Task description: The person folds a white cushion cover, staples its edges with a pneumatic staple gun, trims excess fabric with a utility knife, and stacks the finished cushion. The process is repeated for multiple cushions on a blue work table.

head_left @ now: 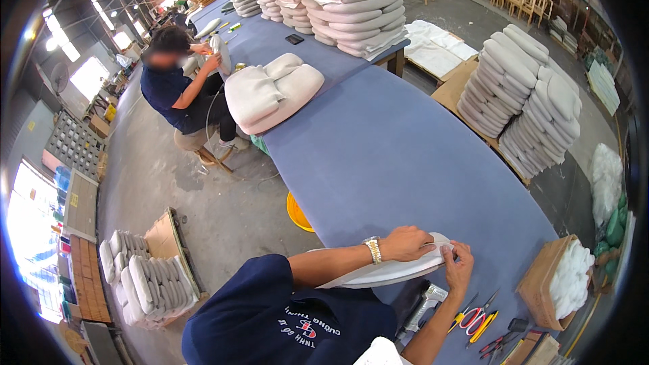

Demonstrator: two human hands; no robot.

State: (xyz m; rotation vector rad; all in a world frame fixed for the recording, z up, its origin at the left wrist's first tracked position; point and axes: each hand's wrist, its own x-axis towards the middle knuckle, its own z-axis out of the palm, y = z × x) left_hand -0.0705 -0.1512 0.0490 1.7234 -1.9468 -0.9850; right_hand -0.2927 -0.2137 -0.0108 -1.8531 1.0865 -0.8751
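Observation:
A white padded seat cushion (389, 272) lies on the near end of the blue-grey table (378, 155). My left hand (407, 243), with a metal watch on its wrist, presses down on the cushion's top and its fingers curl over the far edge. At the cushion's right end, my right hand (460, 268) pinches the cover. Both hands hold the cushion. A grey staple gun (426, 304) lies on the table just below the cushion, close to my right forearm.
Red scissors (476, 318) and yellow-handled tools (484, 328) lie near the table edge. A cardboard box of white stuffing (561, 277) stands right. Cushion stacks (527, 101) fill a pallet right and the far table (351, 0). A seated co-worker (179, 88) works left, with two cushions (270, 91) beside.

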